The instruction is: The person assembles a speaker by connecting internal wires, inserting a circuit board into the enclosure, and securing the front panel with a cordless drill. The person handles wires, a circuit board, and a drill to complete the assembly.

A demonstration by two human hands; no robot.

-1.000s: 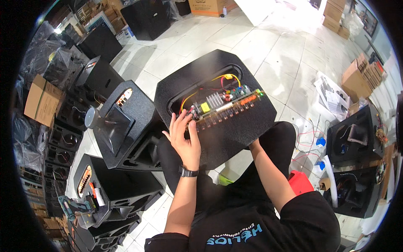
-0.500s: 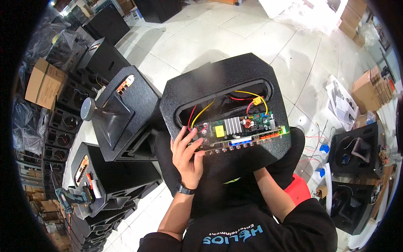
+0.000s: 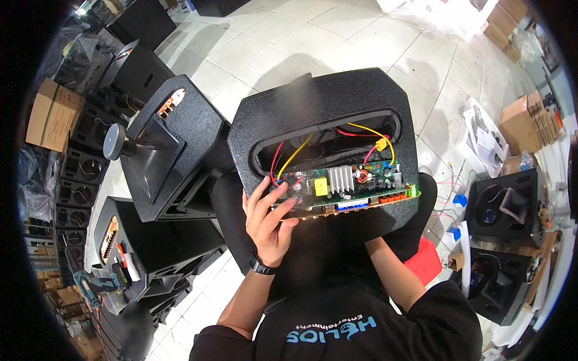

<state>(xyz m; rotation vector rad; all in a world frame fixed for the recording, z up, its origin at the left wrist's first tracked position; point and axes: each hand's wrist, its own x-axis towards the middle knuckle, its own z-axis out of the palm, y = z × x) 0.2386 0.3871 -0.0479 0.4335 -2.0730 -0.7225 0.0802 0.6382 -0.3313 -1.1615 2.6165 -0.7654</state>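
A black speaker cabinet [image 3: 319, 93] rests on my lap, its oblong opening facing up. Along the opening's near edge lies an amplifier module [image 3: 355, 192], a green circuit board with a heatsink, a copper coil and a lit green light at its right end. Red and yellow wires [image 3: 295, 155] run from the board into the opening. My left hand [image 3: 270, 225] holds the module's left end, fingers over the board and thumb at its near edge. My right forearm [image 3: 391, 274] reaches under the cabinet's near side, which hides the right hand and its fingers.
At left stand two more cabinets; a black horn [image 3: 153, 159] lies on the farther one [image 3: 195, 120]. A cordless drill [image 3: 93, 286] is by the nearer one [image 3: 159, 234]. Open cabinets [image 3: 506, 207], blue parts [image 3: 459, 200] and loose wires are at right. Cartons [image 3: 524, 123] stand farther back.
The module has tilted: the row of knobs along its near side no longer shows, and the board's top faces up more. My left hand has stayed on its left end.
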